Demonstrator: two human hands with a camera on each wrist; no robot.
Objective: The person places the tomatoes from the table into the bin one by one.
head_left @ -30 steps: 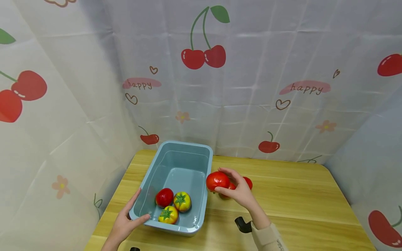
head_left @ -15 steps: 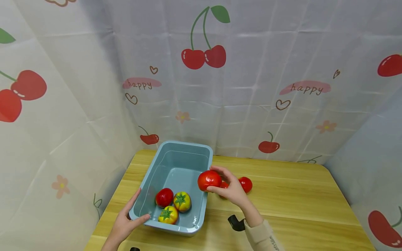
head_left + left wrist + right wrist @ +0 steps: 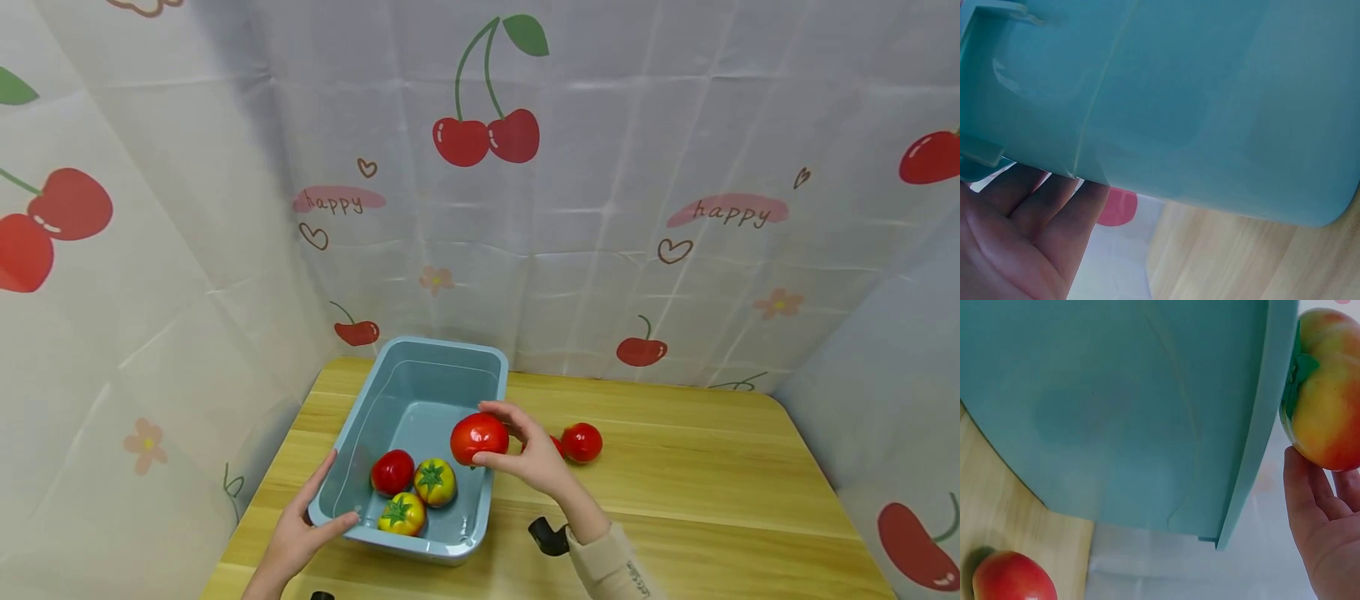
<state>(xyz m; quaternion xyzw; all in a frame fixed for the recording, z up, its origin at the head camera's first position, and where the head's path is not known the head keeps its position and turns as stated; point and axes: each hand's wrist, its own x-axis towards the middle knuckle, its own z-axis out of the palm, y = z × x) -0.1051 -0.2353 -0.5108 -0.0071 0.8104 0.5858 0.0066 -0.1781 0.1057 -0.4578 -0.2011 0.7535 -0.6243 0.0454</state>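
My right hand (image 3: 534,457) pinches a red tomato (image 3: 478,437) between thumb and fingers, over the right rim of a blue plastic tub (image 3: 431,421). In the right wrist view, that tomato (image 3: 1332,394) shows a yellow-orange underside and green calyx. At the tub's near left corner my left hand (image 3: 295,533) holds on, thumb at the near rim and fingers along the left wall. The left wrist view shows those fingers (image 3: 1069,212) against the tub's wall. Inside the tub lie a red tomato (image 3: 392,472) and two yellow ones (image 3: 435,482) with green calyxes, near its front end.
Right of the tub, a red tomato (image 3: 582,442) rests on the wooden table (image 3: 675,475). Another red tomato (image 3: 557,446) beside it is mostly hidden behind my right hand. A printed white curtain (image 3: 570,275) hangs behind and at both sides.
My right hand has carried the red tomato leftward, from beside the tub to over its right rim. The tomatoes on the table have come more into view. My left hand and the tub stay put.
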